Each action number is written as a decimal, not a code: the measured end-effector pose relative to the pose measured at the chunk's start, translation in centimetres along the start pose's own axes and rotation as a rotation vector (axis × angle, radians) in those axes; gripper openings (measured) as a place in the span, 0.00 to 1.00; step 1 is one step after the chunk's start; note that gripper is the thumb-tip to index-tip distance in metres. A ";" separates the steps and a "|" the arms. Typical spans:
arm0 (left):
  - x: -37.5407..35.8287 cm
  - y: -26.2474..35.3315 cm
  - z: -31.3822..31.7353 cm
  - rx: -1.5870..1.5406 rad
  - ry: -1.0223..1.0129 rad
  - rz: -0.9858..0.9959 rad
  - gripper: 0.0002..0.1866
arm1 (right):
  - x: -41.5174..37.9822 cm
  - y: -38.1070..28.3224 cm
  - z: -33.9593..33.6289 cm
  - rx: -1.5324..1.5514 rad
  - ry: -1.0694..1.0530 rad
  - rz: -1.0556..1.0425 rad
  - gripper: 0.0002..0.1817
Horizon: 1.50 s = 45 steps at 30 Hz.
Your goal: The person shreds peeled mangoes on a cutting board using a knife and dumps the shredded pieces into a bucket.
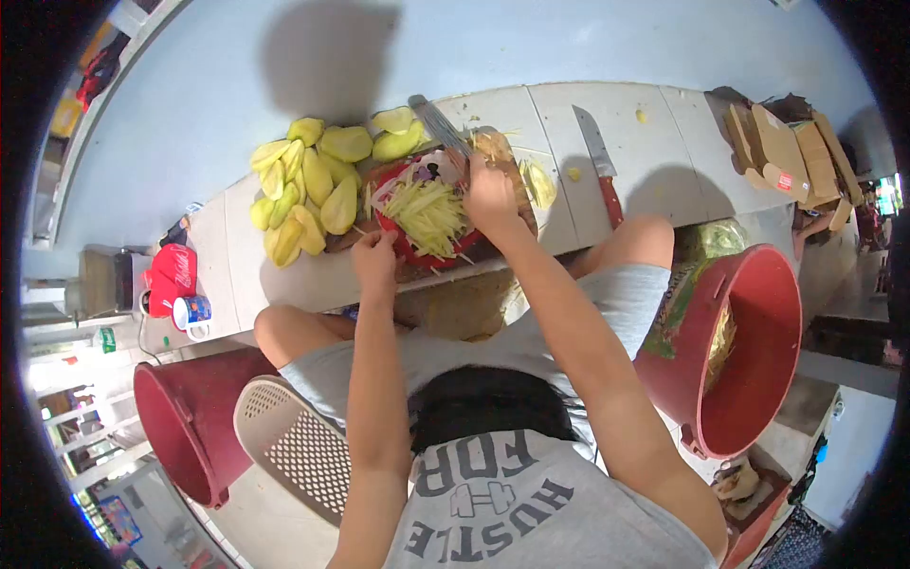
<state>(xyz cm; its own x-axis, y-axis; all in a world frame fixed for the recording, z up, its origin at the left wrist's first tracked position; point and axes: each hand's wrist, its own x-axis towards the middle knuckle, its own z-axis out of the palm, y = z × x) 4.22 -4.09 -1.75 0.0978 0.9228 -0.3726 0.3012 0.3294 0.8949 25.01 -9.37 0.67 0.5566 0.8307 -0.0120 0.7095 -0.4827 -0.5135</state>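
Note:
My right hand (491,194) is closed around a knife (440,123), its grey blade pointing up and left over the counter. Beneath that hand lies a wooden board (493,144) with thin shreds on it. A red tray (402,248) holds a heap of pale green mango strips (422,216). At the tray's left rim, my left hand (375,258) has thumb and fingers pinched together; I cannot tell what is between them. Peeled green mangoes (338,205) are piled to the left, and a cut mango piece (539,183) rests right of the board.
A second knife (597,156) with a red handle lies on the tiled counter (246,284). Cardboard boxes (782,152) stand at the far right. Red bins (758,379) flank my legs, with a perforated beige basket (284,436) at left. A mug (192,313) sits near the counter's left end.

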 end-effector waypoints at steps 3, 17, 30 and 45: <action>-1.0 2.0 -0.1 -0.337 -0.083 -0.140 0.04 | 0.0 -1.0 -2.0 0.056 -0.030 0.023 0.15; -11.2 13.7 10.6 -0.746 -0.703 0.146 0.07 | -7.3 6.5 -23.3 0.065 0.391 -0.023 0.14; -33.0 13.3 33.9 -0.152 -1.433 0.237 0.05 | -31.2 23.6 -37.7 -0.273 0.885 0.542 0.24; -27.6 20.6 27.3 -0.656 -1.598 -0.175 0.05 | -32.7 23.9 -34.7 -0.148 0.907 0.660 0.23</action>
<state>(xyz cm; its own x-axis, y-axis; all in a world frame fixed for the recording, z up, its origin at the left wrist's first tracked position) 33.64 -28.25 20.25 0.9953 -0.0884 0.0391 0.0461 0.7892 0.6124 38.78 -57.73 18.53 0.9068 -0.0775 0.4145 0.1710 -0.8308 -0.5296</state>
